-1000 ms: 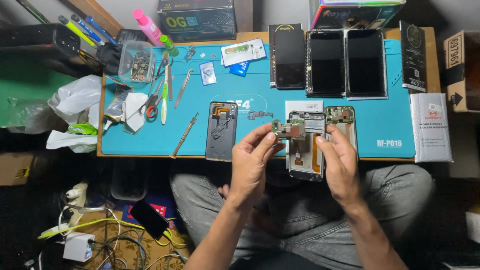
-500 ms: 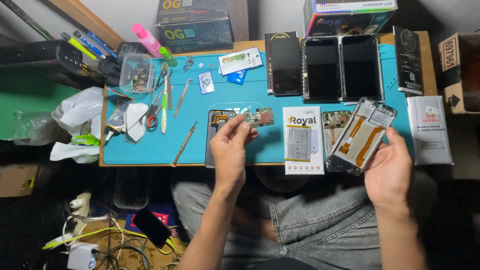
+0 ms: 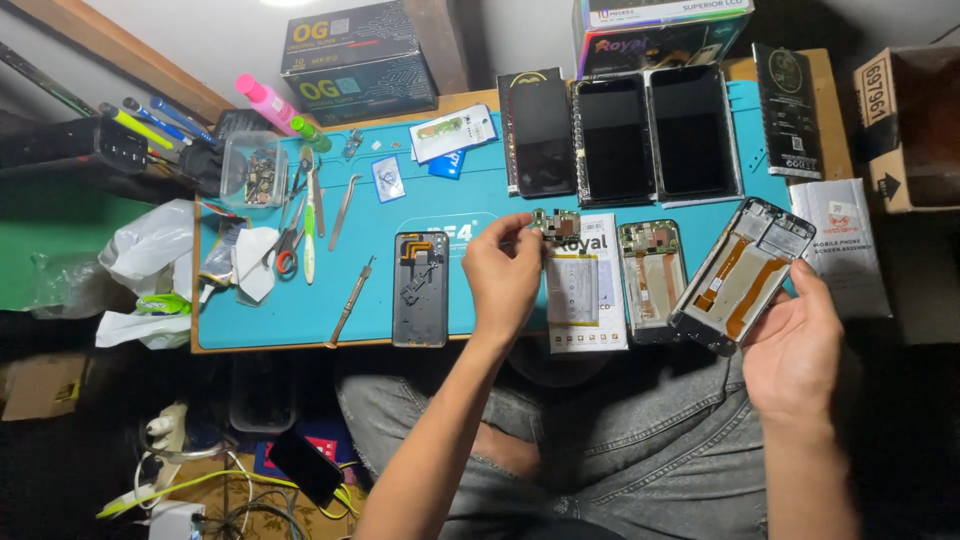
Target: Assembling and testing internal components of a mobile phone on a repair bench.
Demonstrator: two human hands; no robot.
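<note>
My left hand (image 3: 505,275) pinches a small green circuit board (image 3: 556,222) just above the top of a white packet (image 3: 585,290) lying on the blue work mat (image 3: 400,205). My right hand (image 3: 795,345) grips a phone frame with an orange flex cable (image 3: 745,272), tilted and lifted off the mat's right front corner. A second open phone frame (image 3: 652,272) lies flat between the two hands. A grey back cover (image 3: 421,288) rests on the mat, left of my left hand.
Three dark phone screens (image 3: 612,140) lie side by side at the back of the mat. Tweezers, scissors (image 3: 285,250) and a clear parts box (image 3: 250,170) sit at the left. Cardboard boxes (image 3: 360,55) stand behind; a white pouch (image 3: 840,250) lies at the right.
Both hands were together on a phone frame at the mat's front. They have parted: my left hand carried the circuit board off, my right hand lifted the frame to the right.
</note>
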